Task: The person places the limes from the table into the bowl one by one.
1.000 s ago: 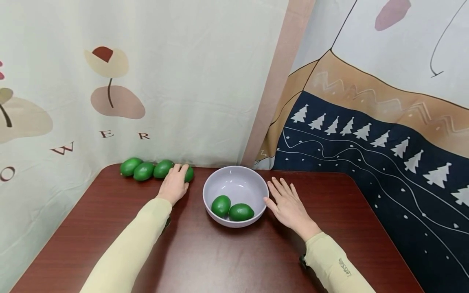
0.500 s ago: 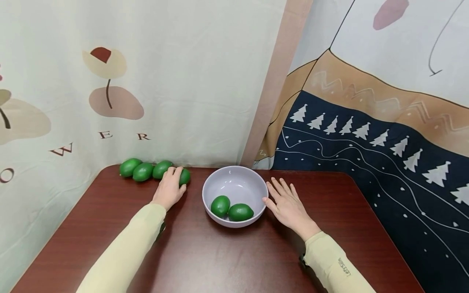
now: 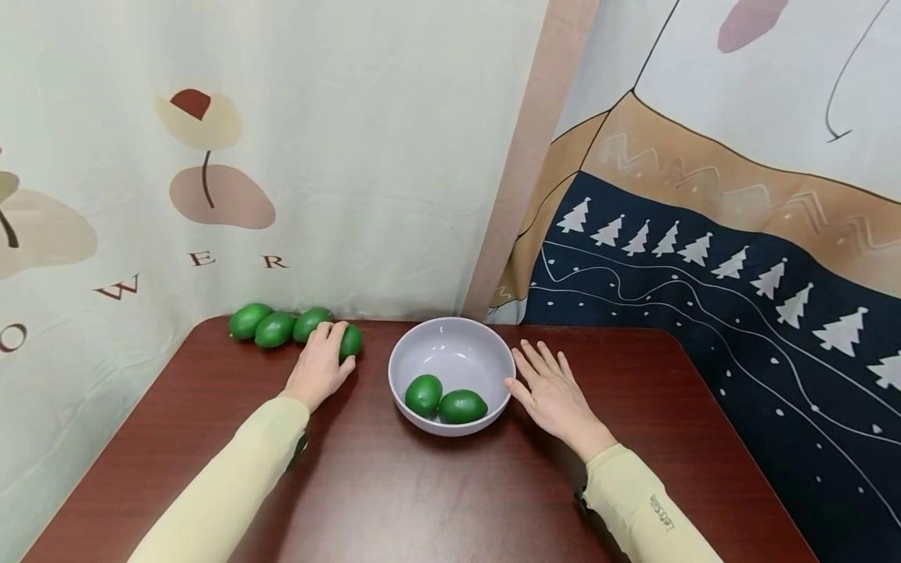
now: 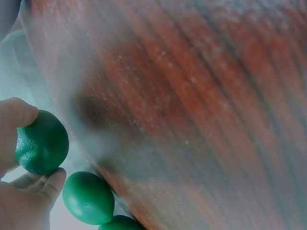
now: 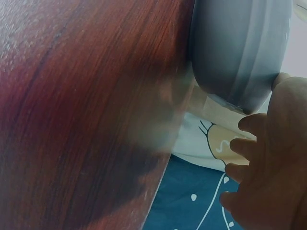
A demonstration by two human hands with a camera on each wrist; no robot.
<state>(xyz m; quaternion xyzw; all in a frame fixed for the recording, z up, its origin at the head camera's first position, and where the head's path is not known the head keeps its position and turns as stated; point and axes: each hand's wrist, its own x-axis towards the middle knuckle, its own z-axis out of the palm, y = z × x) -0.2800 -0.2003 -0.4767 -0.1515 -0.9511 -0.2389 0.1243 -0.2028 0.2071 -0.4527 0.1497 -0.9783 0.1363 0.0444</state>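
Holding the lime [image 3: 351, 341] well calls, by all appearances, for a light, even pinch across its middle, because the smooth, rounded skin could slip if squeezed towards one end. A straight lift would be the safer move, since the left hand's [image 3: 315, 369] fingers [image 4: 56, 182] sit just beside the next lime [image 4: 88, 198] and might nudge it. On the bowl [image 3: 468, 356], a light touch from the right hand [image 3: 556, 403] seems enough; a hard push could slide it over the worktop [image 3: 436, 500].

The left hand pinches the lime, thumb [image 4: 24, 112] on one side and fingers on the other, at the far edge of the worktop, left of the bowl. Whether the lime is off the surface cannot be told. The right hand's fingers are straight and spread, its thumb at the bowl's rim.
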